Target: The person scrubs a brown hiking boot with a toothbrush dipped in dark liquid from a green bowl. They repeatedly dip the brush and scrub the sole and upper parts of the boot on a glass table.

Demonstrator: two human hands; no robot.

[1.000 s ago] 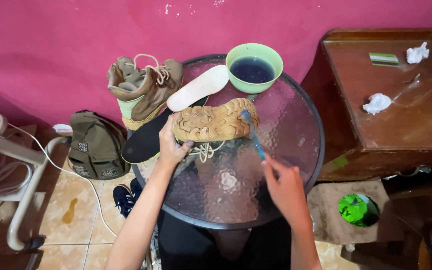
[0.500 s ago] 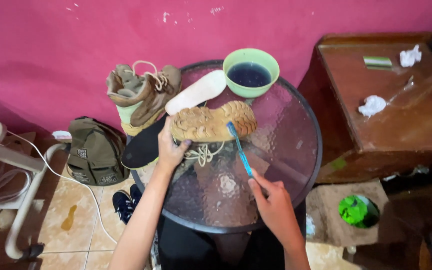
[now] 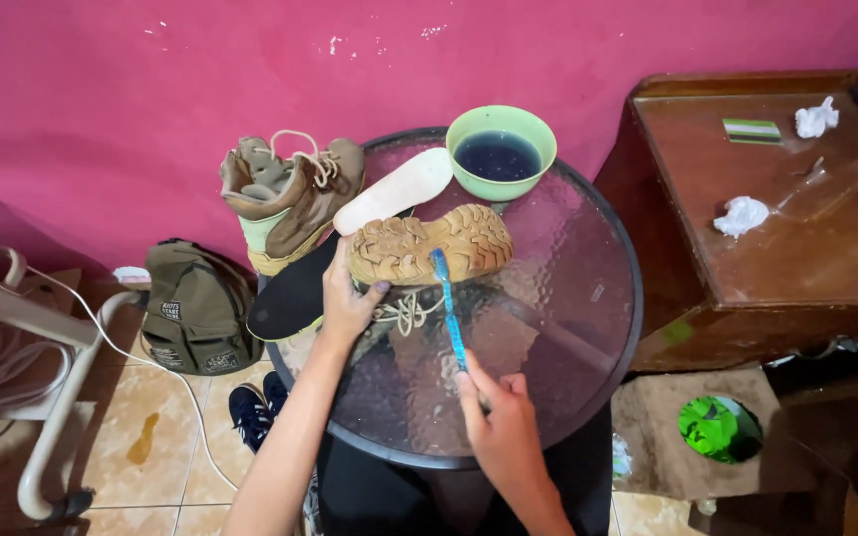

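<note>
While the left hand (image 3: 348, 298) pins a tan boot (image 3: 429, 244) sole-up at centre frame on the round glass desk (image 3: 568, 328), the right hand (image 3: 503, 427), its grip closed round a blue toothbrush (image 3: 449, 308), sets bristles to the tread. A hard stroke could skid the boot into the green bowl (image 3: 500, 154) just above, spilling its dark liquid.

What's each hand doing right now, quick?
Left hand: closed on the upturned tan boot, steadying it on the glass table.
Right hand: closed on the blue toothbrush, bristles at the sole's edge.
</note>
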